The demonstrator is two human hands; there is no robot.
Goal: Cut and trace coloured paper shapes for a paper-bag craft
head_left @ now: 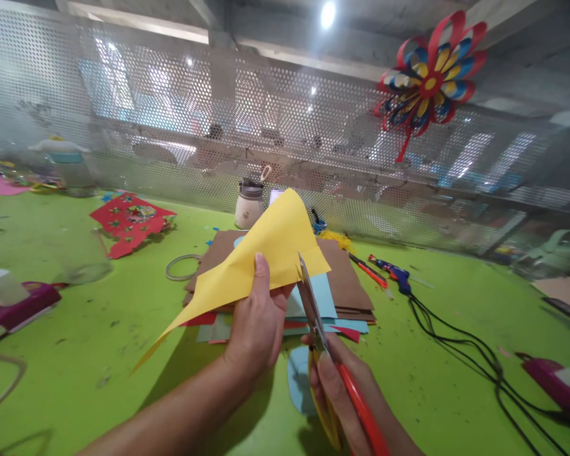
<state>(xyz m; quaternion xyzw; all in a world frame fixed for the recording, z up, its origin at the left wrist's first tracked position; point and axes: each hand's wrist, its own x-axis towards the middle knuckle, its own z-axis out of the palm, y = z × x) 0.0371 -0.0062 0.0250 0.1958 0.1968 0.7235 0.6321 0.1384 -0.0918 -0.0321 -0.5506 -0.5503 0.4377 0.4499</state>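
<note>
My left hand [256,323] pinches a folded yellow paper sheet [261,253] by its lower edge and holds it up over the green table [76,354]. My right hand [342,392] grips red-and-yellow-handled scissors [313,310]. Their blades point up and meet the yellow paper's lower right edge. Under the hands lies a stack of coloured paper sheets [342,285], brown on top with blue and red below. A light blue paper cutout [297,380] lies flat just below my hands.
A glue gun [392,273] with a black cable [460,348] lies right of the stack. A tape ring [183,266], a red paper craft [128,221], a small white jar [247,204], purple tools at both edges. A paper flower [430,79] hangs on the perforated screen.
</note>
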